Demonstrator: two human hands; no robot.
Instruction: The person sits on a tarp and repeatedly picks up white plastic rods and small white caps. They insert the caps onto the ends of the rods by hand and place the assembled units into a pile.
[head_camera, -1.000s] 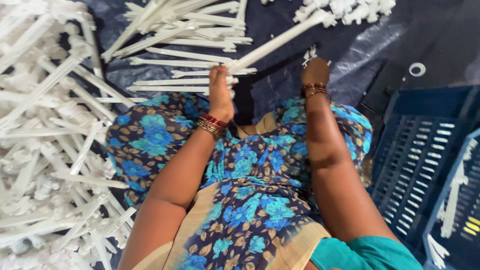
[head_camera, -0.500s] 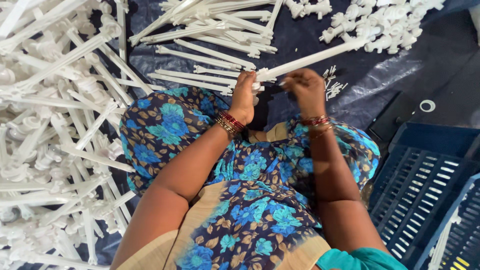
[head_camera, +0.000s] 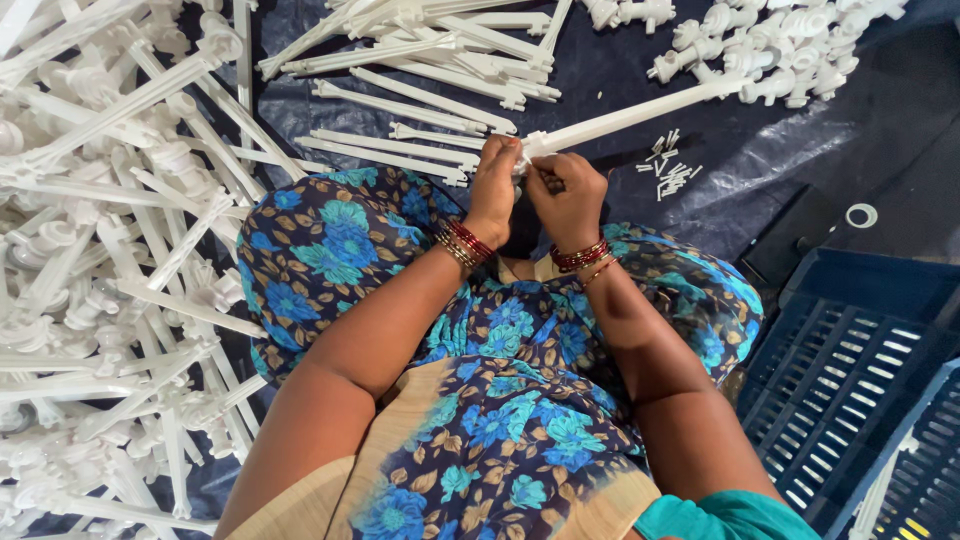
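Here, mid-frame, the left hand (head_camera: 494, 190) and right hand (head_camera: 568, 198) both close their fingers round the near end of a long white plastic rod (head_camera: 640, 112) slanting to the upper right. Small white pins (head_camera: 668, 172) lie just right on the dark sheet (head_camera: 760, 150); a blue slatted crate (head_camera: 850, 360) sits lower right.

Dark tarp (head_camera: 760, 150) — white plastic rods (head_camera: 110, 250)

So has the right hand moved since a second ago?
Yes. The right hand has come in from beside the scattered small white pins to meet the left hand on the white rod.
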